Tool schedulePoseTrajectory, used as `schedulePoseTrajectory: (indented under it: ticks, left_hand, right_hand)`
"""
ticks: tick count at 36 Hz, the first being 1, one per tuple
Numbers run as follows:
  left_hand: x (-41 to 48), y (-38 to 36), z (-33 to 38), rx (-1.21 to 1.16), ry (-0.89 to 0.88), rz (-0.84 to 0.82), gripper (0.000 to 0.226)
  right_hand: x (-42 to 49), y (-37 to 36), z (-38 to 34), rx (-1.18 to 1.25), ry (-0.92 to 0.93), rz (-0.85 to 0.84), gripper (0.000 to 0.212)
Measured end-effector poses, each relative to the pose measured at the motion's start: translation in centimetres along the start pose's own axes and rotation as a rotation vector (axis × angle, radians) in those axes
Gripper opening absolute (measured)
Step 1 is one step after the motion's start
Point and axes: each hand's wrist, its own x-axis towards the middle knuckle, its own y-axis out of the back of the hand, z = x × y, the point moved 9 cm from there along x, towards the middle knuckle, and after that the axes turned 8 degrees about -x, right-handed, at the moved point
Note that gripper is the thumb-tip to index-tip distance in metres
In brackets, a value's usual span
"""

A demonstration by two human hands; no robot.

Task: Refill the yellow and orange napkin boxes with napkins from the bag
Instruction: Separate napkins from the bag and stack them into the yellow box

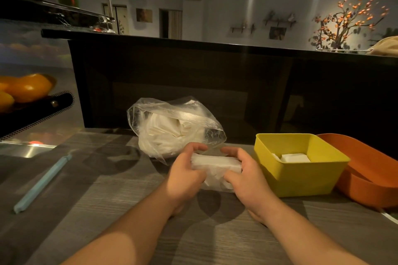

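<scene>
White and thick, the napkin stack [216, 166] is being held between both hands low over the grey wood-grain counter [107, 211]; whether its underside is touching the surface cannot be told. The left hand [185, 176] is curling its fingers over the far edge of the stack's left end, with the thumb pressing the near side. The right hand [247, 178] is clasping the right end the same way, fingers bent round it. Just behind the hands, a clear plastic bag [172, 127] is lying crumpled on the counter, with more white napkins bunching inside it. Just to the right of the right hand, the yellow box [301, 176] is standing upright and holding a few loose napkins [295, 157] at its bottom. The orange box [370, 178] is sitting just beside the yellow box on its right, partly hidden behind it. Well to the left, a pale blue rod [41, 185] is lying aslant on the counter, and orange fruit [28, 87] is resting at the left edge.
</scene>
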Motion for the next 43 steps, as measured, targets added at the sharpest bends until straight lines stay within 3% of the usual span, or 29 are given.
schedulePoseTrajectory:
  ticks: [15,23,30,36,43]
  left_hand:
    - [0.2,0.1,-0.3,-0.047,0.085,-0.041,0.062]
    - [0.5,0.5,-0.1,-0.15,0.175,-0.079,0.066]
    - [-0.4,0.0,0.1,-0.157,0.267,-0.22,0.065]
    - [-0.4,0.1,0.5,-0.134,0.295,-0.263,0.062]
    - [-0.3,0.4,0.5,-0.194,0.325,-0.292,0.062]
  right_hand:
    - [0.7,0.9,-0.3,-0.111,0.039,-0.009,0.05]
    - [-0.6,1.1,-2.5,-0.395,0.131,-0.203,0.035]
    - [-2.3,0.4,-3.1,-0.424,0.081,-0.457,0.045]
    - [-3.1,0.3,-3.4,-0.368,-0.015,-0.563,0.045]
    - [-4.0,0.6,-4.0,-0.174,-0.086,-0.627,0.07]
